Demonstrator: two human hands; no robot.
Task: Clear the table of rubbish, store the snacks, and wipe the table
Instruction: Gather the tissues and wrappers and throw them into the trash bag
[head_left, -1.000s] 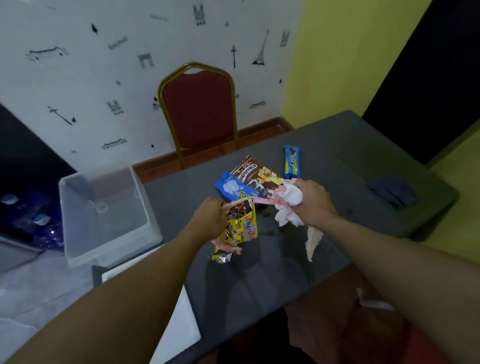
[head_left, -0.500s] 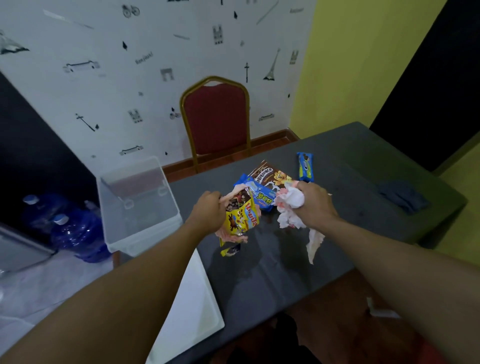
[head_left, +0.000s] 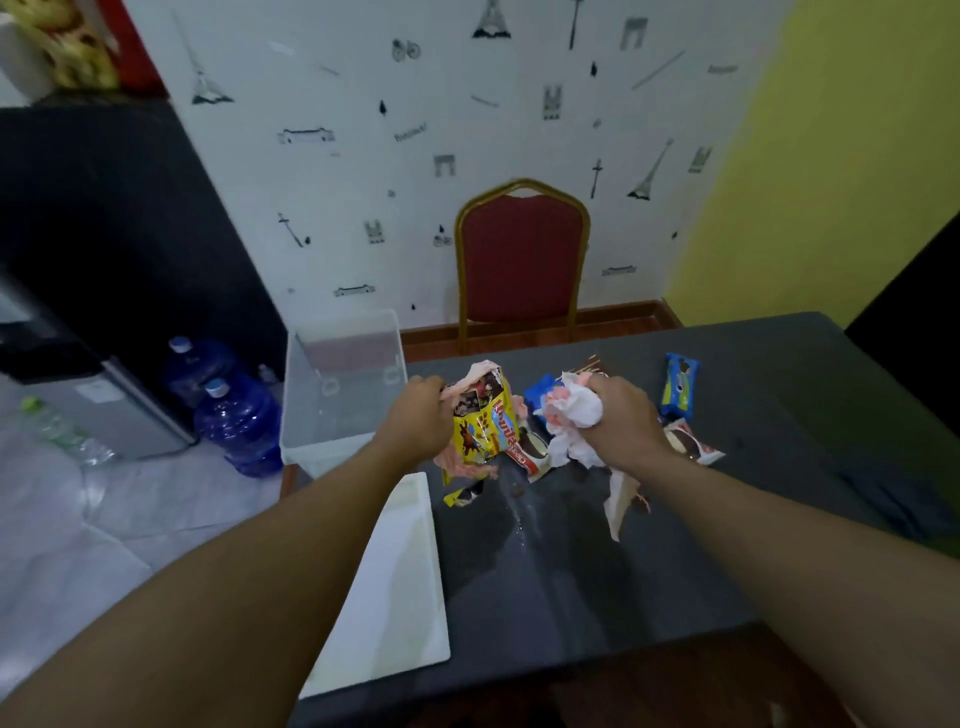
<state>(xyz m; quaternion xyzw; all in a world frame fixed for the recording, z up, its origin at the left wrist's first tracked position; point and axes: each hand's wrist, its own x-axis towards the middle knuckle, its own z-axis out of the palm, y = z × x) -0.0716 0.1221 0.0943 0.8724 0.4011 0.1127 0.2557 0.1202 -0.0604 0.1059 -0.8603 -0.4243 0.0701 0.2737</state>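
My left hand (head_left: 422, 415) is shut on a bunch of rubbish: a yellow snack wrapper (head_left: 483, 426) and pink scraps, held above the dark grey table (head_left: 753, 519). To its right, my right hand (head_left: 621, 418) grips crumpled white and pink tissue (head_left: 571, 415), with a strip hanging down. Snack packs lie behind and under the hands: a blue cookie pack (head_left: 679, 385), a white-and-red chocolate pack (head_left: 532, 457), another partly hidden one (head_left: 693, 447), and a blue pack (head_left: 540, 389). A small yellow wrapper scrap (head_left: 464, 496) lies on the table.
A clear plastic bin (head_left: 345, 395) stands off the table's far left corner. Its white lid (head_left: 395, 587) lies at the table's left edge. A dark blue cloth (head_left: 883, 493) rests at the right. Red chair (head_left: 522, 260) behind; water bottles (head_left: 236, 421) on the floor.
The view has swung left and up. Both hands have lifted a little with their rubbish and sit closer to the clear bin; chocolate packs now show beneath them.
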